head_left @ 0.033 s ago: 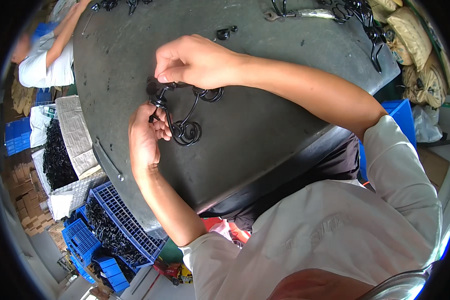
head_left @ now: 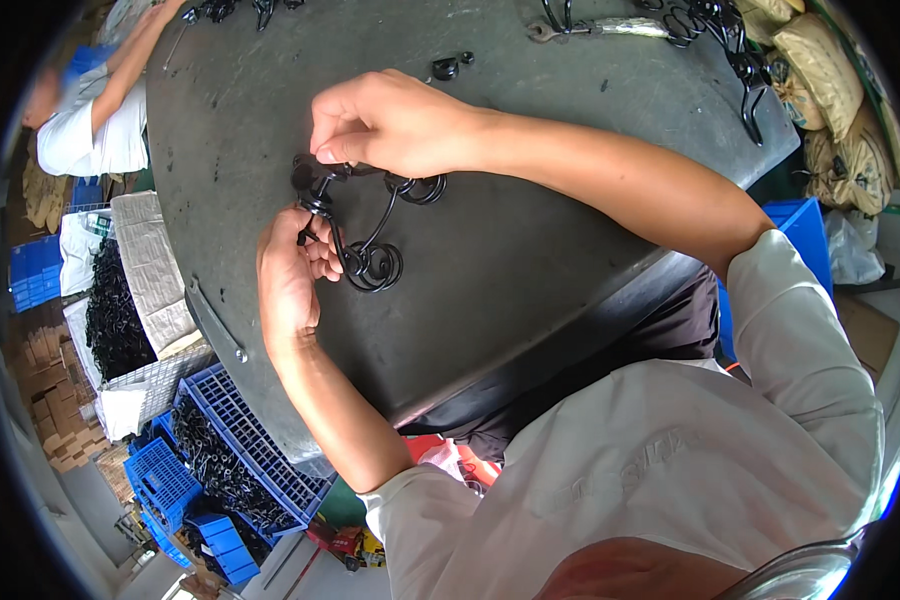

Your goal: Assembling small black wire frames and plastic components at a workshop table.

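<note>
So the black coiled wire piece (head_left: 385, 219) sits on the dark bench (head_left: 530, 260) at roughly 10 to 11 o'clock from the middle of the view. One coil lies toward 5 o'clock on the piece, another toward 2, and the chunky dark fitting (head_left: 315, 200) is at its 9 to 10 o'clock end.

Left hand (head_left: 292, 270) comes in from 7 o'clock, fingers curled round the wire just below that fitting. Right hand (head_left: 380, 120) reaches over from about 3 o'clock, thumb and fingertip pinched together right at the fitting's 12 o'clock side. Can't tell what's between them, if anything; the fingers hide it. The hands are near each other but not touching.

My two cents: let the left hand do the steadying and save the right for small, fine moves. Wire like that probably wants to roll on its coils, so gripping close to the fitting makes sense to me. I'd also angle the right wrist up a little for a clearer look at the contact point.

Loose little black part (head_left: 445, 68) at 12 o'clock and the wrench (head_left: 610, 28) at 1 are well out of the way, which helps.
</note>
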The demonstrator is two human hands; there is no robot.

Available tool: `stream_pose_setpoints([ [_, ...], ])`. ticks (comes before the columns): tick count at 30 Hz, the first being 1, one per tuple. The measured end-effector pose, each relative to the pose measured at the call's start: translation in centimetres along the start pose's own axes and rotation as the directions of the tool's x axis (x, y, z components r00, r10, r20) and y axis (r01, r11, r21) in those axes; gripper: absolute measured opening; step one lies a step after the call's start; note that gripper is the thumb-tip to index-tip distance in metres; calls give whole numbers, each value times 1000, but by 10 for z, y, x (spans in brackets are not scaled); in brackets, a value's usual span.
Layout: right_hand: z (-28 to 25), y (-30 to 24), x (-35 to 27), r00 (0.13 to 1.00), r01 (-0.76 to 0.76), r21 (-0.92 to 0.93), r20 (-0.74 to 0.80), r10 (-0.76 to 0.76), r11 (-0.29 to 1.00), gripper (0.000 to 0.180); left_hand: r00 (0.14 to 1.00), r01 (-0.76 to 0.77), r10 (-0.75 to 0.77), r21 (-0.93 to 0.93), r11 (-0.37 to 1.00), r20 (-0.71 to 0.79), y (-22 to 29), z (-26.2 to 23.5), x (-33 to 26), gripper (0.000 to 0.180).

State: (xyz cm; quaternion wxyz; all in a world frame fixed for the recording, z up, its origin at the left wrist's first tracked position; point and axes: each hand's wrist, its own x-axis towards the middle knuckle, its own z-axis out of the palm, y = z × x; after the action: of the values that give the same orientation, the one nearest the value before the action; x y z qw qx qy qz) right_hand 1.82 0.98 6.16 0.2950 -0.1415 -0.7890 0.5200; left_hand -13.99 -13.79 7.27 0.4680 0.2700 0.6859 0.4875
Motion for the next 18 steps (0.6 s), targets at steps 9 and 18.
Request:
stream_pose_setpoints([
  [9,-2,6,4,988,-156,39,9,155,987,9,1000,9,-9,-48,999,-1,-5,-3,5,24],
  [18,-4,-4,6,993,-114,-81,27,116,990,11,1000,-7,7,-16,1000,-28,0,2,1,23],
])
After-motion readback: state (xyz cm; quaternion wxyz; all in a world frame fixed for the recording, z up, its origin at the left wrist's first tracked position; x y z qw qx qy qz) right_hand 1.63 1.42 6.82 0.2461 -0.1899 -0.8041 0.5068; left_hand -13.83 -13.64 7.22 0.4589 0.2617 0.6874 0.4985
